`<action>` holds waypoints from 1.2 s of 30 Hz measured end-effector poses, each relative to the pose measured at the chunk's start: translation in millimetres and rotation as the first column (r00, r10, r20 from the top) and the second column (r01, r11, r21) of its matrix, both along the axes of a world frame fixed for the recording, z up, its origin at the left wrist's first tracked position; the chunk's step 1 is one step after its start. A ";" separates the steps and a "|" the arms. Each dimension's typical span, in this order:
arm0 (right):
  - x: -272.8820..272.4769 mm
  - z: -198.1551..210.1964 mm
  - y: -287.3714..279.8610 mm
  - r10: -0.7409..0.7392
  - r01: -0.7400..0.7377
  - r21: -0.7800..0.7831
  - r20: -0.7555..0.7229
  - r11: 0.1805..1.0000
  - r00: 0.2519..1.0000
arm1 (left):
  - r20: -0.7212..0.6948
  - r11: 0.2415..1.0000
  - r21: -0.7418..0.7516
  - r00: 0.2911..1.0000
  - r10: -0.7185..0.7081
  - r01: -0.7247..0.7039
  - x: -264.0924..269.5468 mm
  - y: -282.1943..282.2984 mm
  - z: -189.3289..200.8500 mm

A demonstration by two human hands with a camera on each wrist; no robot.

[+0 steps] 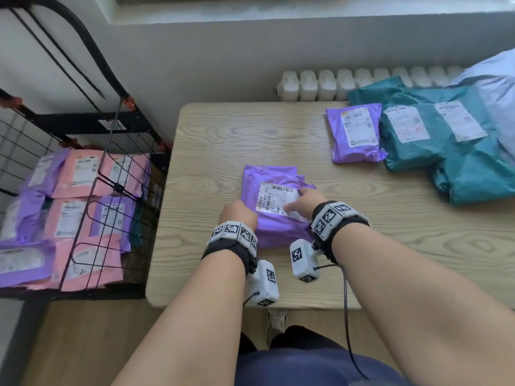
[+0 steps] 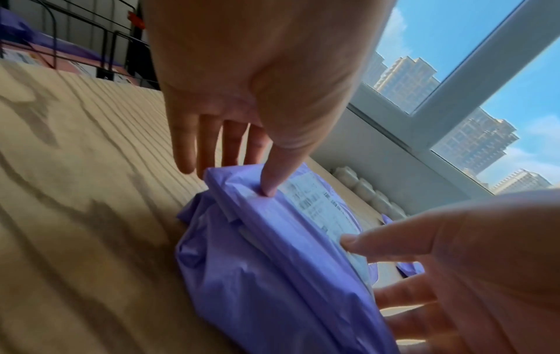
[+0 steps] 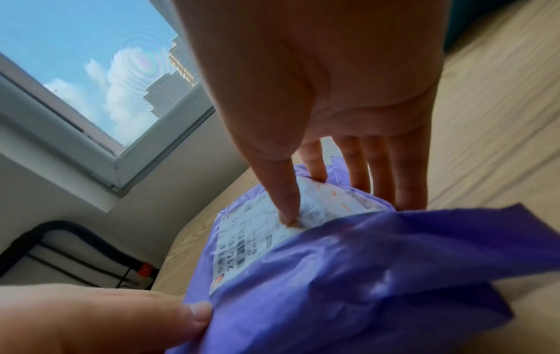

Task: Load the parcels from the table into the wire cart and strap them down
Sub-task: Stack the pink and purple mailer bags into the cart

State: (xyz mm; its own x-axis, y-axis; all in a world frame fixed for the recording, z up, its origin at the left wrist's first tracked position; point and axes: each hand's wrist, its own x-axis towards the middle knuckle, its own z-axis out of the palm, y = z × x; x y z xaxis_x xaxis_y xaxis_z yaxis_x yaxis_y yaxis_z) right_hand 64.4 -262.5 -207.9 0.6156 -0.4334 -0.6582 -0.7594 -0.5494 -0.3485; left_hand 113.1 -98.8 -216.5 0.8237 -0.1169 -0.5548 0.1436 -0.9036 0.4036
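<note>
A purple parcel (image 1: pixel 274 232) with a white shipping label lies in the middle of the wooden table (image 1: pixel 223 140). My left hand (image 1: pixel 242 211) pinches its left edge: the left wrist view shows the thumb on top and the fingers (image 2: pixel 209 143) down along the side of the purple parcel (image 2: pixel 272 275). My right hand (image 1: pixel 308 199) holds the right side, thumb pressed on the label and fingers over the far edge of the parcel (image 3: pixel 363 275). The black wire cart (image 1: pixel 111 151) stands left of the table, holding several pink and purple parcels.
A smaller purple parcel (image 1: pixel 356 132) and overlapping teal parcels (image 1: pixel 446 151) lie at the table's back right. A white radiator (image 1: pixel 334 82) runs along the wall behind. The cart's black handle frame (image 1: pixel 83 37) rises at the far left.
</note>
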 end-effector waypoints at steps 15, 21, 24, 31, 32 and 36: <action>61.7 14.4 45.1 0.008 0.003 -0.086 0.119 0.996 0.993 | -0.029 0.970 -0.095 0.975 0.220 -0.222 48.6 63.8 12.7; 73.0 35.9 72.2 0.037 0.015 -0.162 0.314 0.987 0.949 | 0.035 0.950 -0.235 0.975 0.220 -0.206 57.7 100.7 30.2; 86.3 47.5 103.2 0.062 -0.009 -0.145 0.361 0.989 0.930 | 0.107 0.940 -0.288 0.969 0.221 -0.182 70.5 135.5 44.8; 116.3 68.1 219.8 0.017 0.015 -0.077 0.409 0.997 0.912 | 0.151 0.865 -0.415 0.916 0.372 -0.283 105.6 254.2 66.0; 121.2 67.6 240.0 0.025 0.005 -0.072 0.413 0.997 0.910 | 0.138 0.829 -0.452 0.892 0.431 -0.331 111.4 273.8 69.0; 140.5 68.7 319.7 0.045 -0.037 -0.027 0.458 0.999 0.888 | 0.009 0.648 -0.522 0.756 0.655 -0.555 131.8 352.5 74.7</action>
